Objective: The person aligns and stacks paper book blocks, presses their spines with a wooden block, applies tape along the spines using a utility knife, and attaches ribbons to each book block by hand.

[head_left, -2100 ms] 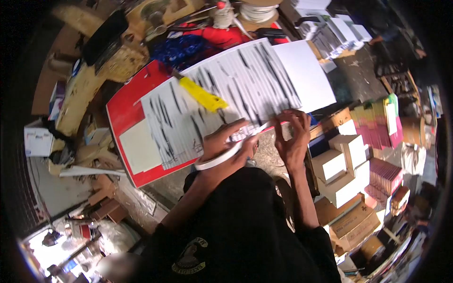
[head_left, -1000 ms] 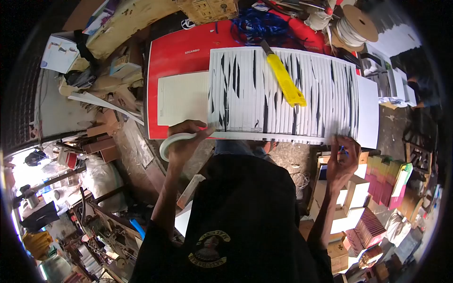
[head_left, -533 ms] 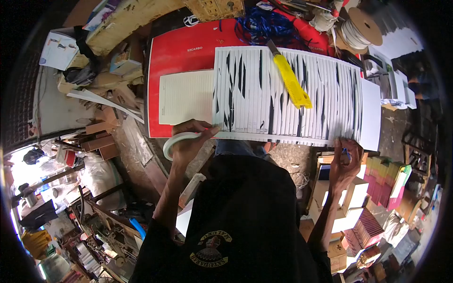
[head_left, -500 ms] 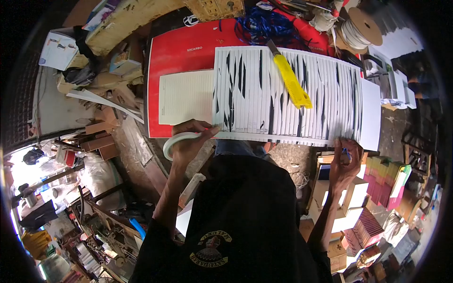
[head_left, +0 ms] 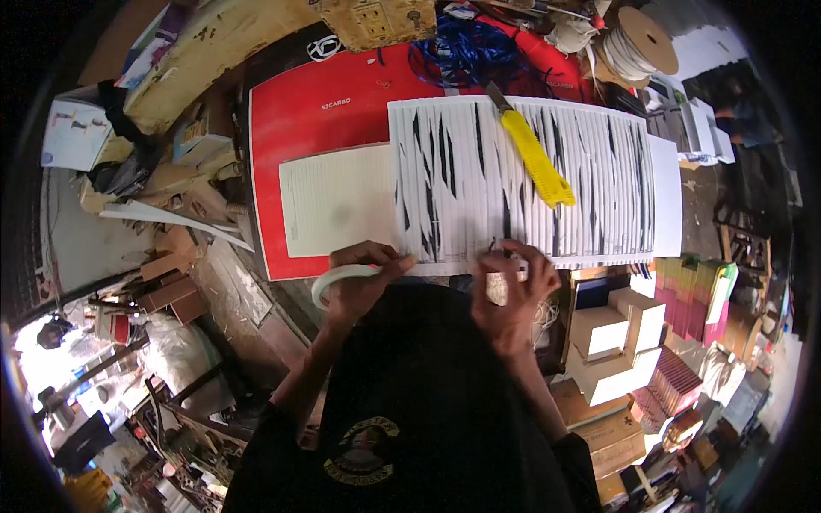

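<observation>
A roll of white tape (head_left: 344, 275) hangs at my left hand (head_left: 363, 278), whose thumb and finger close at the near left corner of a white sheet stack with black streaks (head_left: 466, 184). A white strip runs along the stack's near edge from that hand. My right hand (head_left: 517, 295) is at the middle of this edge, fingers curved and apart, slightly blurred, with nothing visible held. A yellow utility knife (head_left: 537, 158), blade out, lies on top of the stack. Left of it is a ruled cream page block (head_left: 338, 201).
Beneath lies a red board (head_left: 295, 111) with printed lettering. Blue cord (head_left: 466, 51) and a spool of white cord (head_left: 633, 56) are at the far side. White paper (head_left: 665, 197) shows at the stack's right end. Cardboard boxes (head_left: 599, 342) stand at the lower right.
My right hand has moved left from the stack's near right corner to the middle of its near edge. My left hand stays at the left corner with the tape roll. The view has shifted slightly.
</observation>
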A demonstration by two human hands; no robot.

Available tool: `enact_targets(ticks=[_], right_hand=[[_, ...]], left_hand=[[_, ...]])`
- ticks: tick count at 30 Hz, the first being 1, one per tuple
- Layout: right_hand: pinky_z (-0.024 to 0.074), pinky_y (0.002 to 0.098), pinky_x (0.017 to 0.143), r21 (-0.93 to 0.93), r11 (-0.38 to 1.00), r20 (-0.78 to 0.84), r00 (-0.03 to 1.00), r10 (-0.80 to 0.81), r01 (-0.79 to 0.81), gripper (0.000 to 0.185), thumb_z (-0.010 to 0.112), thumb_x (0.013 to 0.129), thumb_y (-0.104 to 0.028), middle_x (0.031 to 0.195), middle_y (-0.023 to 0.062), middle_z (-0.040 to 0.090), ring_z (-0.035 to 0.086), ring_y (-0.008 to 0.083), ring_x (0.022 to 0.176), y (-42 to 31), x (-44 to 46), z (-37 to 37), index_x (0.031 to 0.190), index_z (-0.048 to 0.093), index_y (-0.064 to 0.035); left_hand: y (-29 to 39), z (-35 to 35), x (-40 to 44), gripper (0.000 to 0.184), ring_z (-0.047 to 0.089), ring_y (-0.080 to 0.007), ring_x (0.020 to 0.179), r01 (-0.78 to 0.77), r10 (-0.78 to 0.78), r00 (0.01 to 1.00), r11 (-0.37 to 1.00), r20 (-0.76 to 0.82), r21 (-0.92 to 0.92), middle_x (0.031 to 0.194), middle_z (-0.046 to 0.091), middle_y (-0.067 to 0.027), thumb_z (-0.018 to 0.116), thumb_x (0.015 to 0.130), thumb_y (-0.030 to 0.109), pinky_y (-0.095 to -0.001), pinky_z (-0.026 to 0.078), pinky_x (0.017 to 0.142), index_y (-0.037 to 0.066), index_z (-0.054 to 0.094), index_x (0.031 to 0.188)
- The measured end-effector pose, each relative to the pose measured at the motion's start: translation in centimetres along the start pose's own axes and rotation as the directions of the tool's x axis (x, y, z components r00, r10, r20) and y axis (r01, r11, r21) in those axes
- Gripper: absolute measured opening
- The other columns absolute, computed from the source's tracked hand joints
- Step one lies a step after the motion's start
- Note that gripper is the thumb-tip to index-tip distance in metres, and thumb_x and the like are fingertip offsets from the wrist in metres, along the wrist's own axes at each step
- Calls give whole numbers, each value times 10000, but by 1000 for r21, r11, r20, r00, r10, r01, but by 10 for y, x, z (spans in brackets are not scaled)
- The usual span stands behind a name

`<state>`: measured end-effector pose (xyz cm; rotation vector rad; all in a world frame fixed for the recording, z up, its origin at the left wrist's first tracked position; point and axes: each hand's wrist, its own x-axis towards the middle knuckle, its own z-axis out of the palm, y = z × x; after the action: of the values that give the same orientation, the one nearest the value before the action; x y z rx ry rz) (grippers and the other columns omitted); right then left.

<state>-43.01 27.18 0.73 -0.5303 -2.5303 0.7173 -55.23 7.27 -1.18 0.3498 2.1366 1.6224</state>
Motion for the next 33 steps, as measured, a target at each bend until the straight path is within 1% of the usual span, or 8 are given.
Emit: enact_targets(ticks=[5, 8, 14, 17, 21, 27, 29, 33], right_hand=[[286, 502, 955, 63, 998, 101, 995, 26, -32, 278, 802, 728, -162, 1276, 70, 509, 449, 308, 1189, -50, -5, 34, 957, 644, -169], [303, 514, 956, -56, 994, 125, 987, 102, -95, 427, 860, 688, -266, 1263, 154, 483, 435, 322, 1202, -73, 0, 33, 992, 615, -92], [322, 524, 1007, -104, 976, 123, 971, 203, -191, 492, 891, 678, -285, 1239, 141, 508, 452, 324, 1197, -96, 13, 30, 1037, 622, -82], [498, 438, 937, 246, 878, 66, 910, 409, -412, 464, 893, 700, -184, 1097, 145, 655, 614, 331, 1088, -82, 37, 17, 1071, 640, -65], [444, 463, 991, -231, 972, -211, 977, -6, -45, 557, 803, 802, -153, 1249, 190, 614, 561, 382, 1166, -30, 120, 12, 1300, 563, -79], [510, 381, 739, -233, 966, -111, 990, 85, -109, 291, 619, 981, -157, 928, 168, 616, 620, 280, 838, -21, 124, 14, 1202, 601, 30], [482, 350, 583, 95, 888, 147, 888, 435, -451, 275, 505, 1044, -158, 815, 133, 622, 603, 188, 666, -71, 96, -9, 1218, 581, 41], [542, 453, 893, -220, 974, 585, 793, 172, -49, 397, 544, 877, -16, 1208, 244, 572, 633, 416, 1033, -148, 42, -27, 1264, 514, 64]], left_hand=[[-2, -30, 8, 297, 614, -116, 619, 283, -255, 933, 956, 253, -79, 774, 685, -74, 671, 978, 250, -238, 482, 561, -37, 720, 922], [-30, -37, 5, 468, 646, -151, 801, 575, -504, 818, 686, 279, -446, 1010, 674, -101, 480, 1052, 406, -309, 561, 695, -14, 641, 1183], [-78, -55, 35, 339, 675, -165, 862, 656, -188, 694, 564, 695, -502, 974, 700, -61, 634, 982, 278, -319, 560, 730, 18, 655, 1198], [-37, -43, 46, 164, 671, -135, 772, 481, -74, 704, 782, 706, -397, 885, 736, -47, 755, 883, 117, -283, 532, 692, -1, 732, 996], [-43, -34, 46, 153, 653, -115, 721, 234, -97, 733, 965, 673, -116, 840, 738, -57, 803, 844, 137, -259, 518, 660, 4, 753, 900], [-31, -39, 47, 149, 672, -116, 729, 195, -79, 769, 974, 634, -115, 826, 748, -72, 794, 857, 154, -263, 524, 657, 12, 763, 890], [-33, -42, 46, 148, 673, -113, 731, 192, -98, 763, 978, 639, -79, 829, 750, -77, 789, 864, 161, -266, 527, 655, 17, 766, 893], [-63, -41, 34, 231, 676, -111, 785, 199, 23, 779, 939, 627, -280, 890, 739, -68, 740, 915, 210, -240, 533, 693, 2, 733, 1016]])
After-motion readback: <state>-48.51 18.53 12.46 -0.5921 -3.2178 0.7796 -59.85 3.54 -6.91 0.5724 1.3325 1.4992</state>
